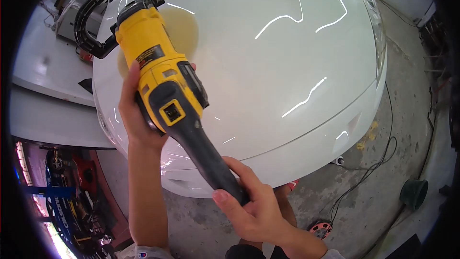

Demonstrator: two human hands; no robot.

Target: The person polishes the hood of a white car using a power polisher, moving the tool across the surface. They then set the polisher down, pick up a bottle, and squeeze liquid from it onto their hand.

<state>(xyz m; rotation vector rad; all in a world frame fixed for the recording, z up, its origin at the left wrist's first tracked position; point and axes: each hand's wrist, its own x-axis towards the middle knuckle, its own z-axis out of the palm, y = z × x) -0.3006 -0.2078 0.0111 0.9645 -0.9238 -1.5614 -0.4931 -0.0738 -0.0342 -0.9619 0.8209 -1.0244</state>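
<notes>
A yellow and black car polisher (153, 62) is held over the white car hood (268, 86), its looped black front handle (86, 24) toward the upper left. My left hand (136, 105) supports the body from beneath and from the left side, thumb along the yellow casing. Farther back, my right hand (258, 206) is wrapped around the end of the long black rear grip (211, 158). The tool's yellow reflection shows on the glossy paint. Its underside faces away from me, so the pad is hidden.
Right of the car, a black cable (371, 168) runs along the concrete floor (311, 206) to an orange reel (321, 229). By the wall sits a dark green bucket (413, 194). Another white car body (57, 115) stands close on the left.
</notes>
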